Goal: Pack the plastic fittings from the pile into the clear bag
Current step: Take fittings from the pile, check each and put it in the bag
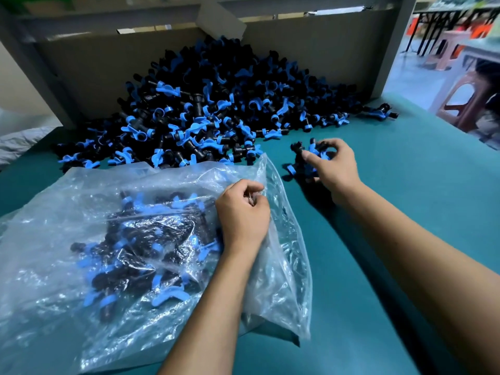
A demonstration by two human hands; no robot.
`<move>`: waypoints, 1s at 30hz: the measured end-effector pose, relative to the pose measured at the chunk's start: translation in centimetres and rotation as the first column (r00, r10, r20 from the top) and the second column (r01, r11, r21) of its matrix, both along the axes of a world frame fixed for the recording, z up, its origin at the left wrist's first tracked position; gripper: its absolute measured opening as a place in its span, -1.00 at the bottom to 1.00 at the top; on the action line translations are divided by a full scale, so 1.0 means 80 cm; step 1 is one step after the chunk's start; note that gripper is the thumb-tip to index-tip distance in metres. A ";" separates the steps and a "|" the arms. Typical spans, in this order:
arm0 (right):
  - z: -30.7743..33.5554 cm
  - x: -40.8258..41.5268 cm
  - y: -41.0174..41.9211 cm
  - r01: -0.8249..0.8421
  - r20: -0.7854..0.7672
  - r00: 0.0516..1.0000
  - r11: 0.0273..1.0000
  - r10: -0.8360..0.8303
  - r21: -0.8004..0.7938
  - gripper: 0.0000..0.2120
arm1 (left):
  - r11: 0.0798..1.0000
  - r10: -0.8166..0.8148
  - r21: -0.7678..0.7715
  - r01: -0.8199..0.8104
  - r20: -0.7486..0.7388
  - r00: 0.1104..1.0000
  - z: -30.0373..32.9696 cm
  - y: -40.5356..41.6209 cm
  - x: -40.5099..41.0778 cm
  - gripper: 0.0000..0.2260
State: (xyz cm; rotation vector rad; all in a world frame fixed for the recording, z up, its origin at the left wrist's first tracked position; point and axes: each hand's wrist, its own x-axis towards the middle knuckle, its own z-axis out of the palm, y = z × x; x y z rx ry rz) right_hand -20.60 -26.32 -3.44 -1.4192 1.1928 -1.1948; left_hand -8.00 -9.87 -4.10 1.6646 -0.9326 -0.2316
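A handful of fittings (311, 155) sits clenched in the right hand (331, 165), just beside the pile (194, 115) on the green counter (405, 212). The left hand (242, 212) pinches the clear bag (108, 239) at its mouth (already partly filled). Best to lift that edge wide, then carry the handful fully inside before releasing, so nothing spills.

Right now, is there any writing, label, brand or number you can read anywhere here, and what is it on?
None can be read.
Clear bag: no print shows.
Fittings in the pile: no markings legible.
Cardboard behind the pile: plain.
Background stools: too blurred to tell.
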 end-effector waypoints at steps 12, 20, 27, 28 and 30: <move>0.023 -0.046 0.015 -0.065 -0.459 0.887 0.973 -0.045 -0.221 -0.84 | 1.000 -0.024 0.016 0.024 0.004 1.000 0.001 0.003 -0.003 -0.81; 0.025 -0.041 0.079 -0.139 0.439 0.894 0.987 0.088 0.085 -0.94 | 0.998 -0.062 -0.017 0.062 -0.003 0.998 -0.001 0.003 0.002 -0.85; 0.008 -0.028 0.104 -0.218 0.378 0.914 0.964 0.147 0.152 -0.67 | 0.969 -0.237 -0.084 0.233 -0.039 0.971 -0.003 0.002 0.006 -0.71; 0.008 -0.029 0.104 -0.208 0.355 0.924 0.966 0.142 0.154 -0.64 | 0.965 -0.251 -0.092 0.247 -0.030 0.968 -0.003 0.002 0.005 -0.72; 0.007 -0.029 0.105 -0.192 0.315 0.939 0.970 0.138 0.147 -0.60 | 0.959 -0.269 -0.099 0.265 -0.024 0.963 -0.004 0.002 0.005 -0.76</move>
